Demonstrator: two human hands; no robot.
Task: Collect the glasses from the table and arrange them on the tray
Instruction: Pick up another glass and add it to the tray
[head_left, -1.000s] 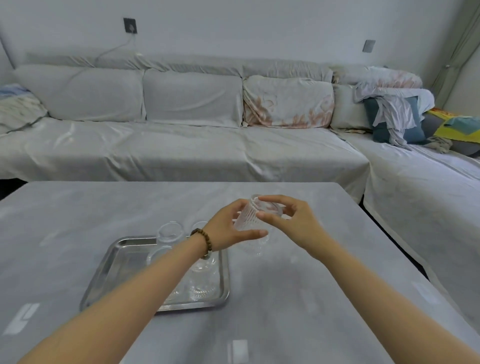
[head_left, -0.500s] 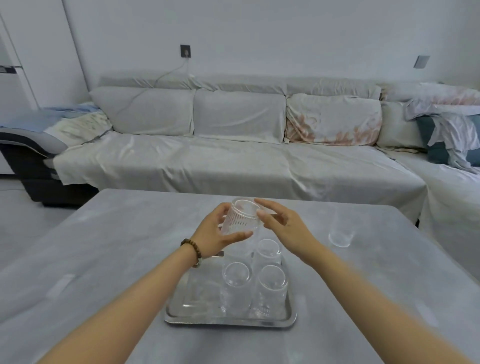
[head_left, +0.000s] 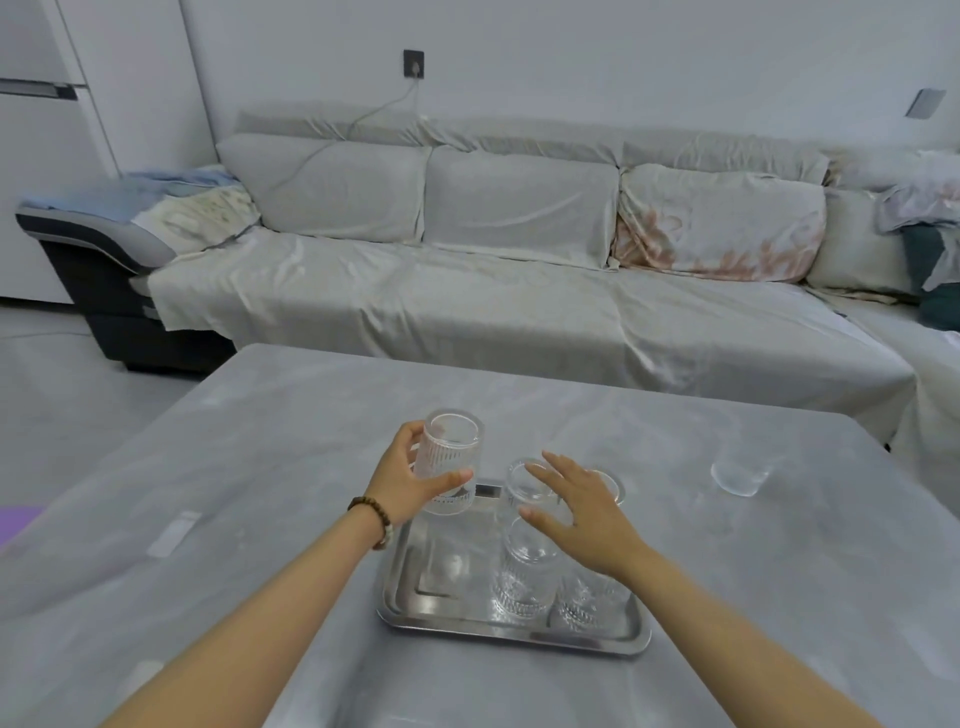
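Now left hand (head_left: 410, 480) grips ribbed glass (head_left: 451, 470) above tray (head_left: 415, 597); right hand (head_left: 582, 512) spread, empty.

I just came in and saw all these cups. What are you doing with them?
A person is gathering glasses onto a metal tray on the grey table. The left hand holds a ribbed glass above the tray's far left corner. The right hand hovers open over glasses already standing there. One glass waits on the table.

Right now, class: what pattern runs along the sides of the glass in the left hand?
Vertical ribs on clear glass, seen in the head view.
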